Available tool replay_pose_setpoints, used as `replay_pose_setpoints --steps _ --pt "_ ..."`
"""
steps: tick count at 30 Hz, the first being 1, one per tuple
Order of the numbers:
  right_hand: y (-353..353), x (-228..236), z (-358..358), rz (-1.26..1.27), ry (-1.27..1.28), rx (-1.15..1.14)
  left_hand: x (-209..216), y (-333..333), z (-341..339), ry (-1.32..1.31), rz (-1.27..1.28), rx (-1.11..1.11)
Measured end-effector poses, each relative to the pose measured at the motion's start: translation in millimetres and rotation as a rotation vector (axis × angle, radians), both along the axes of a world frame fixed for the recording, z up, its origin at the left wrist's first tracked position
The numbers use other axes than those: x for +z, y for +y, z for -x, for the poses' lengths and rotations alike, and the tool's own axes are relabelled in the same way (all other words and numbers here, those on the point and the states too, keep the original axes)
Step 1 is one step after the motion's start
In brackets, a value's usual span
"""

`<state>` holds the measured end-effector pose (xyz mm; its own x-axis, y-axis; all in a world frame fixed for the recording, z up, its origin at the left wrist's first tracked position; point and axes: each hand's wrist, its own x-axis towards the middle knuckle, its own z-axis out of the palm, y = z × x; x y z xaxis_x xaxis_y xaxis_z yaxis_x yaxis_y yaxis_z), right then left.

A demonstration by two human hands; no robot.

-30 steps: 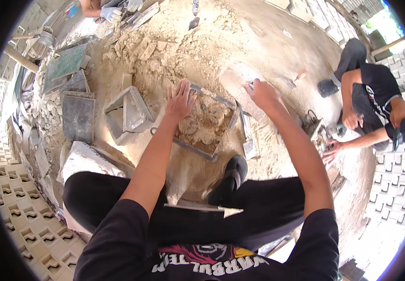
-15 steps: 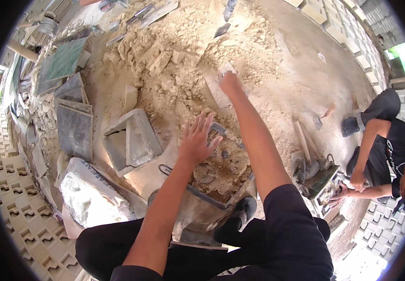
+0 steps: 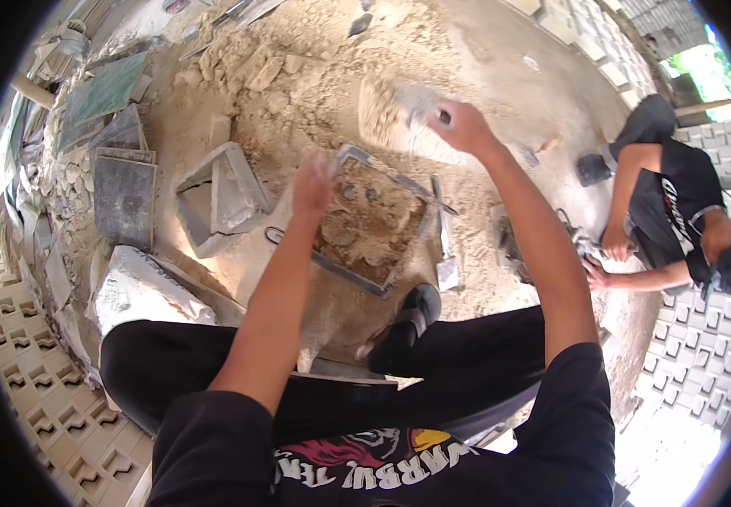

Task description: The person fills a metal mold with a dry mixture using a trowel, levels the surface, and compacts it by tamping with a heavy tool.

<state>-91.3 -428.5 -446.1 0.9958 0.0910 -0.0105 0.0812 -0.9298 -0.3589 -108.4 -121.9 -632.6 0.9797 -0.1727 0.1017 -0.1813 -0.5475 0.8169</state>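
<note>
- One square metal mould (image 3: 371,221), filled with sandy mix, is touched at its rim by the open left hand (image 3: 312,181).
- One trowel (image 3: 408,106) is gripped by the closed right hand (image 3: 460,125).
- One empty mould (image 3: 222,196) lies alongside.

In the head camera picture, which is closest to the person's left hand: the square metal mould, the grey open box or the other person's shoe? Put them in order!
From the left hand:
1. Square metal mould, touching the hand, just to its right.
2. Grey open box, on the sandy ground to the left.
3. Other person's shoe, far off to the right.
</note>
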Motion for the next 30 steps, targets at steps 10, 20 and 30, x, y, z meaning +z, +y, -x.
replay_pose_setpoints --steps 10,20,30 --pt "80 -4 118 0.424 0.029 0.418 64 22 88 0.487 0.062 0.176" --pt "190 26 169 0.869 -0.119 0.569 28 42 140 0.091 0.079 -0.054" --pt "113 100 206 0.723 0.219 0.041 38 3 197 -0.153 -0.508 -0.026"
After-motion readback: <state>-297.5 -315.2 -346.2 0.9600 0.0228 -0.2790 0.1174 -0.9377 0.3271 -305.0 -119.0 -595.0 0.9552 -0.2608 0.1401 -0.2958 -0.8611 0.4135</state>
